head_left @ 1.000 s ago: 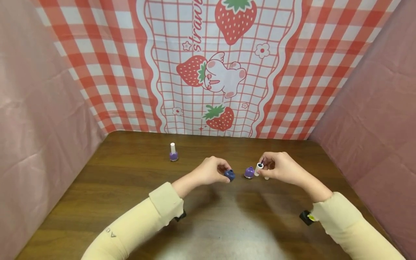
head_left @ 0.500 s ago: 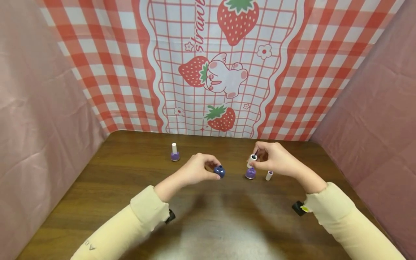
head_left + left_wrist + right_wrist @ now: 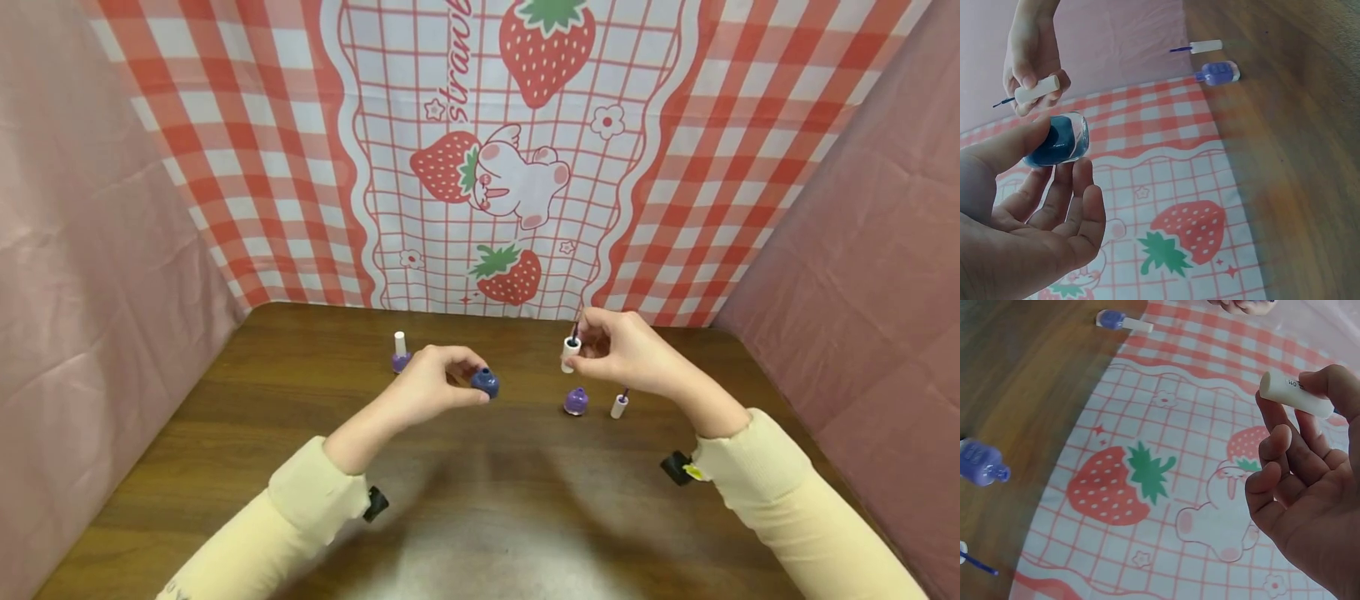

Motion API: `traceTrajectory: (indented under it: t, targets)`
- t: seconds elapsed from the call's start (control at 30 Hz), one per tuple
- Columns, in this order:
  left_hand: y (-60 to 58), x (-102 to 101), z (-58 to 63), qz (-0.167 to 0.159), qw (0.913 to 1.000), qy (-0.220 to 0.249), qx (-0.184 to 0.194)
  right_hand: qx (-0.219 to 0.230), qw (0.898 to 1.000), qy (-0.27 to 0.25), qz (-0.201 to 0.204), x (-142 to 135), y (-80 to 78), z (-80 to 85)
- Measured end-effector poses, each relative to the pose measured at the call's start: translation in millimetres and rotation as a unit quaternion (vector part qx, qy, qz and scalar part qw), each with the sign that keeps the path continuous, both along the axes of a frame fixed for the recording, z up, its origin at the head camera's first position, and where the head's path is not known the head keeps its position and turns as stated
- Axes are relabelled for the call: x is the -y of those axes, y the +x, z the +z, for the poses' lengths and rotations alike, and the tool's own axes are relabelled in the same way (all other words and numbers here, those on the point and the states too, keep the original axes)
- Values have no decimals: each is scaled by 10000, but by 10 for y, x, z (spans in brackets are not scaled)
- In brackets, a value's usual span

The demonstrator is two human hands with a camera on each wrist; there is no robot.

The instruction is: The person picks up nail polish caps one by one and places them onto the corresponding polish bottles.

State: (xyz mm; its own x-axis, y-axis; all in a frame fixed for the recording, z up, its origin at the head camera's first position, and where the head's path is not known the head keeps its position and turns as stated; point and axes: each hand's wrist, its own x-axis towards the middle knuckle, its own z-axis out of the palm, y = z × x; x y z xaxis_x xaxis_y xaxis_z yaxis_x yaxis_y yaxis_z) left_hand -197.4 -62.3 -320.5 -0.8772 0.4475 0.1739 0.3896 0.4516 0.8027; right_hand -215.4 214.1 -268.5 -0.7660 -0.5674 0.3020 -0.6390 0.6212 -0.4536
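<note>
A small, rounded dark-blue glass bottle, uncapped and mouth up, is pinched between the thumb and fingers of the left hand, to the left of the uncapped, rounded purple glass bottle on the brown wooden table. By the right hand, a white cylindrical cap is gripped beyond that landmark bottle, well apart from the blue one. Its long axis is held near upright, with the dark brush pointing up. The landmark bottle is nearer to the right hand; both hands are turned inward, their spare fingers loosely bent.

Just right of the landmark, a second white cap is stood brush-up; well left and farther back, a purple bottle with a white cap on is partly hidden by the left hand.
</note>
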Motion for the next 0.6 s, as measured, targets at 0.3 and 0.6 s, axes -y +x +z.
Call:
traceTrajectory:
  t: [0.3, 0.6]
  targets:
    - [38, 32, -36, 466, 9962, 729, -56, -119, 9998, -166, 10, 84, 71, 99]
    - [109, -53, -79, 754, 9855, 1522, 26, -605, 9978, -270, -10, 266, 338, 331]
